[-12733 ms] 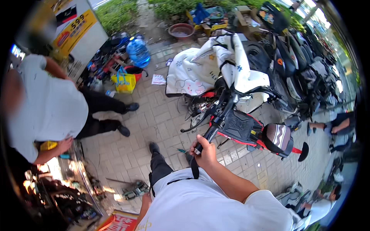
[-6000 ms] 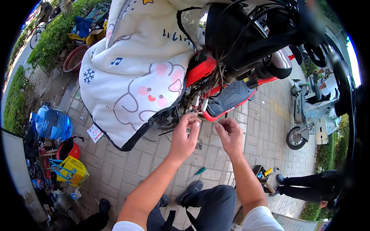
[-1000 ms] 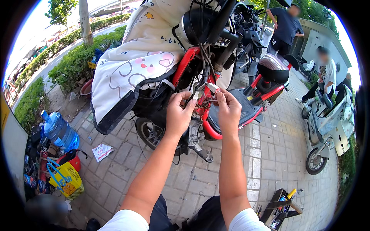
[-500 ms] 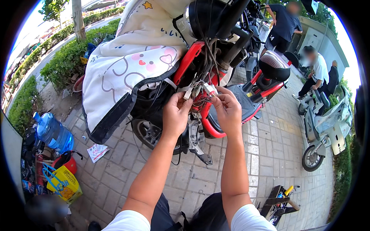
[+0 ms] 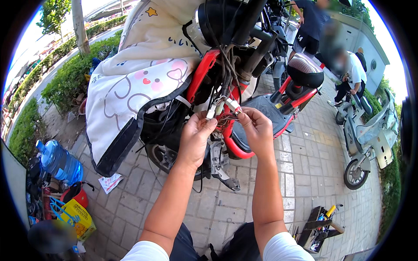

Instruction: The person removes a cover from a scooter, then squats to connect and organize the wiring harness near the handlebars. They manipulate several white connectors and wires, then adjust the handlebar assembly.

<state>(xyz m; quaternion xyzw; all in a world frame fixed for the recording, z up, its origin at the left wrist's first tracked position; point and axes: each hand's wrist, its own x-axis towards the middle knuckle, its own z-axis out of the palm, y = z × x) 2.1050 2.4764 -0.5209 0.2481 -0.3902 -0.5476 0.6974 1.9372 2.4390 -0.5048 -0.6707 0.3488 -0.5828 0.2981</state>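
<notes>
Both my hands are at the open front of a red electric scooter (image 5: 238,148), where bundled wires (image 5: 226,116) hang out. My left hand (image 5: 194,138) pinches a white wire connector (image 5: 210,113) between thumb and fingers. A second white plug connector (image 5: 233,105), with reddish wires behind it, is in the fingertips of my right hand (image 5: 258,132). The two connectors are apart, with a pale connector and loose wires between them. Dark cables (image 5: 227,61) run down from the handlebar above. A padded white cover (image 5: 126,80) with a cartoon print drapes over the scooter's left side.
A blue water jug (image 5: 63,163), a red helmet (image 5: 77,194) and a yellow bag (image 5: 76,217) stand at left. A toolbox (image 5: 320,228) lies at lower right on the paving. Two people stand near a parked pale scooter (image 5: 363,139) at right.
The view has shifted slightly, so the scooter sits a little further left. My hands stay at the wires, each still pinching its connector; the right-hand one shows more plainly.
</notes>
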